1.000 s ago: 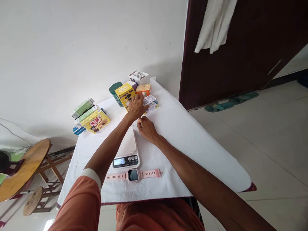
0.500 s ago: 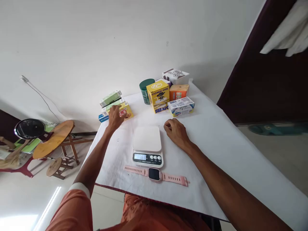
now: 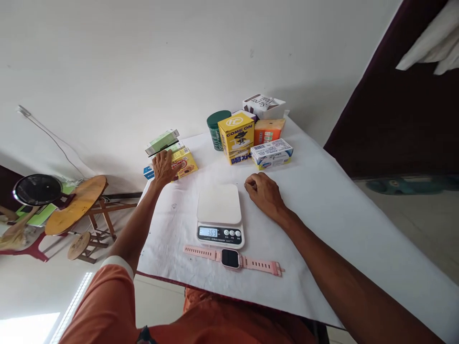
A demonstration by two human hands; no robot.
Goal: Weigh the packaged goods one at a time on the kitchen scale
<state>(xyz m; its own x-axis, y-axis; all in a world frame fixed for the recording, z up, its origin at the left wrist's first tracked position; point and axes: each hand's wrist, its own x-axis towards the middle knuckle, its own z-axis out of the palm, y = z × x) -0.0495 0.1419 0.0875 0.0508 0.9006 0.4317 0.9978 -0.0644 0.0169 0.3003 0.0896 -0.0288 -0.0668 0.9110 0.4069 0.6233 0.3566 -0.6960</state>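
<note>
Head view: stretching the left hand out toward the far left corner of the bench; laying it flat on the yellow snack box, fingers apart and extended, pressing on the top rather than closing round it; finding that box lying flat at the front of a small pile near the bench's left edge, with a green box tilted on top of the pile behind the hand and a blue box peeking out at the pile's foot.

Resting the right hand on the white cloth just right of the scale; curling its fingers together into a loose fist, knuckles up, with nothing showing inside it; touching the cloth only, apart from the scale's edge.

Seeing the scale between the two forearms, its display reading 363; seeing a pink watch stretched out flat just in front of it, strap ends pointing left and right, near the bench's front edge.

Noting a second group at the far middle of the bench: a yellow carton marked COME ON standing upright, a green can just left of it, an orange box just right of it, a white and blue pack lying in front of the orange box, a white box at the back.

Glimpsing a round wooden table beyond the bench's left side; wearing an orange sleeve on the left arm.
</note>
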